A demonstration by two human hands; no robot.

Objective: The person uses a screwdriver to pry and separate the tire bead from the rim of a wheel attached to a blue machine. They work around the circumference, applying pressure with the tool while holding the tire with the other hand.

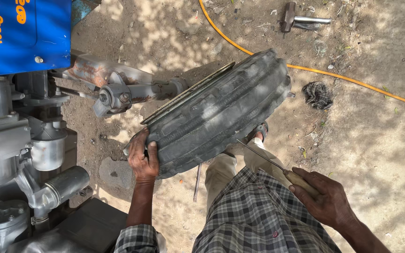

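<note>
Your left hand [142,161] is clenched on the near edge of a worn black tyre [221,110], fingers curled over the tread, thumb on the sidewall side. The tyre stands on edge, tilted, in the middle of the view, still on its rim [188,91], which shows as a thin metal lip along the upper left side. It sits just in front of your knees, its far end toward the yellow hose [305,69].

Your right hand [326,199] is closed around the wooden handle of a screwdriver [277,166]. The thin shaft slants up and left, its tip close to the tyre's lower tread; whether it touches, you cannot tell from here.

To the left: a rusty axle stub [123,91] jutting from the blue-bodied tractor [24,35], silver engine parts [29,154] below it. The axle end lies near the rim side of the tyre but apart from it.

On the dirt ground: a hammer [301,19] at the top, well apart; a dark crumpled rag [317,94] just past the tyre's right end; a thin metal rod [197,182] lying beneath the tyre beside your leg.
</note>
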